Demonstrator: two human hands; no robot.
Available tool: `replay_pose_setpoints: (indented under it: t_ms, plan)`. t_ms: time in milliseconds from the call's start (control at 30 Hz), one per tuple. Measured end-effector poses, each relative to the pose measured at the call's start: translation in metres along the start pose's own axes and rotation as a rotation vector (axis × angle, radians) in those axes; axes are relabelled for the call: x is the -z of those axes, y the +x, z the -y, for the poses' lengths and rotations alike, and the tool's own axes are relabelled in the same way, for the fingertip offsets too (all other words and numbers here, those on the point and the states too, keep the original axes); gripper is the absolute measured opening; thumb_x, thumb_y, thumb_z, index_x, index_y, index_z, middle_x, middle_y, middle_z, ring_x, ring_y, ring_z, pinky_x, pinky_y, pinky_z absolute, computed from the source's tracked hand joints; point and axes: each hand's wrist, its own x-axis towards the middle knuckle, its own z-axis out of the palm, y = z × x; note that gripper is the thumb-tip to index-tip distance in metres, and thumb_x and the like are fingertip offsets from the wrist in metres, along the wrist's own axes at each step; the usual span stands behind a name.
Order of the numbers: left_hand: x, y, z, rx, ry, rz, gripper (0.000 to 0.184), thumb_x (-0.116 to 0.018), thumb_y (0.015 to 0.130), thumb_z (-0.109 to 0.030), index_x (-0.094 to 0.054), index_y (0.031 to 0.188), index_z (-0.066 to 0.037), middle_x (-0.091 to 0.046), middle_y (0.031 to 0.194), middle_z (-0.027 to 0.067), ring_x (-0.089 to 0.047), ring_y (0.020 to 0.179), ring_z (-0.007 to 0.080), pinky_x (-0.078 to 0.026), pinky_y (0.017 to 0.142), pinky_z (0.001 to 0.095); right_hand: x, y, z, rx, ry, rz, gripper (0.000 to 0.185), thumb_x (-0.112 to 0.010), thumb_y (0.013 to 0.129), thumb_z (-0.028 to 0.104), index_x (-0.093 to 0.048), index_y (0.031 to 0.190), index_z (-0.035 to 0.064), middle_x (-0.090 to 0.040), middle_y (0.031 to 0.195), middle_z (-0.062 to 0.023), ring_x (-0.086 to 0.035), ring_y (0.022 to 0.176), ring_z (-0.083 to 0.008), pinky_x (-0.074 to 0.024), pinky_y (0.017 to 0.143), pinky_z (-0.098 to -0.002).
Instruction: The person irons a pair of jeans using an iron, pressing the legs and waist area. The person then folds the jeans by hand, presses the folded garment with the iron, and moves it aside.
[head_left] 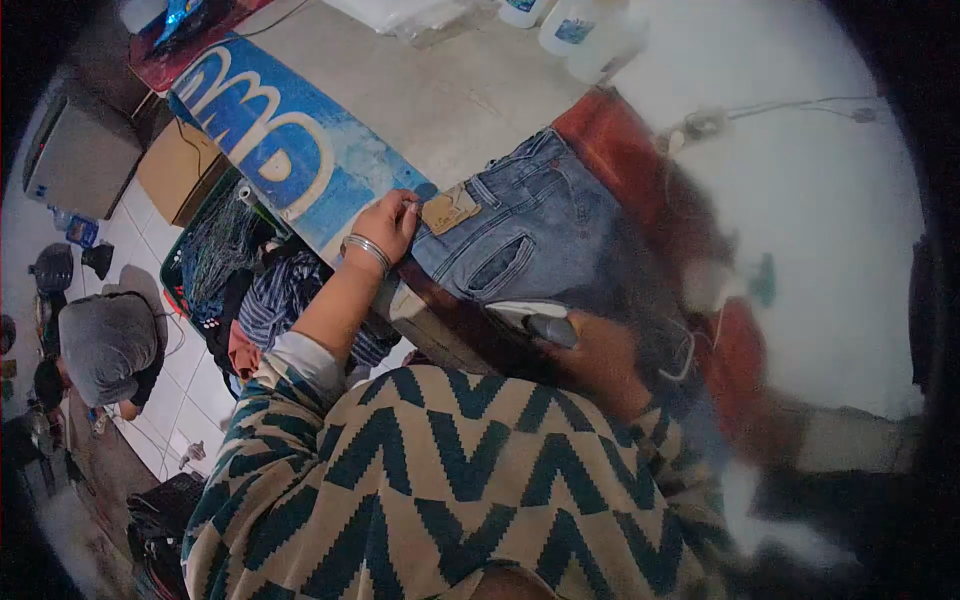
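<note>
A pair of blue jeans (560, 215) lies over the work surface, with a tan patch (450, 209) on the waistband and a back pocket showing. My left hand (388, 228), with bangles at the wrist, pinches the waistband edge beside the patch. In my right hand (605, 362) is a clothes iron (530, 318), white with a grey handle. The iron lies at the near side of the jeans, below the pocket opening. Its soleplate is hidden from me, so contact with the cloth is unclear.
A blue painted board (350, 160) with white lettering extends to the upper left. Below it stands a basket of clothes (215, 255) near a cardboard box (178, 170). Red cloth (610, 130) borders the jeans. A person in grey (110, 345) is low at the left. Cords run at right.
</note>
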Motion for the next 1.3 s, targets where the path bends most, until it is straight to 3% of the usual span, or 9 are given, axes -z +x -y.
replay_pose_setpoints:
  t_ms: [167,267,467,667,733,867,1000,1167,1300]
  plan:
    - [0.001,-0.001,-0.003,-0.116,-0.012,-0.089,0.018,-0.057,0.089,-0.019,-0.059,0.102,-0.008,-0.066,0.08,0.0154,-0.065,0.076,0.0329,-0.051,0.069,0.0397,-0.002,0.02,0.016,-0.113,-0.004,-0.053,0.049,-0.068,0.076,0.052,-0.064,0.085,0.0037,-0.065,0.071,-0.0147,-0.066,0.066,-0.0314,-0.0497,0.058,-0.0389]
    - [0.005,-0.002,-0.011,-0.014,-0.058,-0.032,0.019,-0.056,0.089,-0.019,-0.059,0.104,-0.008,-0.066,0.081,0.0154,-0.065,0.077,0.0327,-0.051,0.07,0.0396,0.002,0.05,0.037,-0.028,0.136,-0.186,0.046,-0.07,0.074,0.049,-0.066,0.089,0.0048,-0.066,0.075,-0.0154,-0.066,0.066,-0.0295,-0.0522,0.058,-0.0372]
    - [-0.002,-0.001,0.006,-0.088,-0.035,-0.094,0.021,-0.057,0.089,-0.019,-0.058,0.107,-0.009,-0.067,0.085,0.0154,-0.066,0.078,0.031,-0.051,0.07,0.0383,0.017,0.062,0.05,0.06,0.043,-0.005,0.04,-0.068,0.076,0.043,-0.066,0.091,0.0057,-0.066,0.078,-0.0161,-0.066,0.072,-0.0317,-0.0524,0.065,-0.0413]
    - [-0.004,-0.003,0.007,-0.062,-0.117,-0.081,0.022,-0.057,0.089,-0.02,-0.058,0.108,-0.01,-0.065,0.081,0.0137,-0.064,0.072,0.0291,-0.05,0.068,0.0378,0.012,0.079,0.052,-0.146,0.05,0.099,0.043,-0.067,0.076,0.046,-0.065,0.09,0.0043,-0.066,0.081,-0.0171,-0.066,0.077,-0.0346,-0.0519,0.068,-0.0434]
    - [-0.004,-0.004,0.009,-0.067,-0.147,-0.111,0.022,-0.058,0.089,-0.02,-0.058,0.108,-0.01,-0.065,0.08,0.0134,-0.064,0.071,0.0289,-0.05,0.068,0.0375,0.012,0.095,0.056,0.043,0.022,-0.034,0.046,-0.066,0.076,0.048,-0.065,0.091,0.0041,-0.066,0.08,-0.0173,-0.065,0.076,-0.0354,-0.0509,0.066,-0.044]
    - [-0.008,-0.002,0.017,-0.099,-0.168,-0.129,0.021,-0.058,0.089,-0.019,-0.058,0.108,-0.009,-0.066,0.082,0.0132,-0.065,0.073,0.027,-0.051,0.068,0.0364,0.018,0.099,0.045,0.126,0.003,-0.005,0.046,-0.067,0.075,0.049,-0.065,0.09,0.0054,-0.066,0.081,-0.0167,-0.064,0.077,-0.0349,-0.0505,0.068,-0.0436]
    - [-0.007,-0.002,0.013,-0.058,-0.183,-0.108,0.022,-0.058,0.089,-0.019,-0.058,0.108,-0.009,-0.067,0.082,0.0124,-0.066,0.074,0.0249,-0.051,0.069,0.0352,0.019,0.107,0.029,0.104,-0.046,0.003,0.046,-0.067,0.073,0.05,-0.066,0.088,0.0059,-0.066,0.081,-0.0162,-0.064,0.077,-0.0345,-0.0503,0.067,-0.0437]
    - [-0.002,-0.001,0.006,-0.037,-0.183,-0.096,0.022,-0.059,0.088,-0.019,-0.058,0.108,-0.009,-0.067,0.08,0.0112,-0.066,0.073,0.0237,-0.051,0.067,0.0342,0.016,0.125,0.045,0.254,-0.09,-0.031,0.047,-0.068,0.07,0.051,-0.066,0.089,0.0072,-0.067,0.081,-0.0149,-0.064,0.077,-0.0345,-0.0504,0.068,-0.0433]
    - [-0.002,0.0,0.011,-0.024,-0.143,-0.095,0.022,-0.059,0.088,-0.02,-0.058,0.108,-0.01,-0.067,0.08,0.0103,-0.066,0.073,0.0238,-0.051,0.067,0.034,0.017,0.122,0.032,0.188,-0.075,-0.004,0.049,-0.069,0.07,0.051,-0.066,0.091,0.0071,-0.067,0.084,-0.0157,-0.064,0.08,-0.0351,-0.0505,0.07,-0.0429]
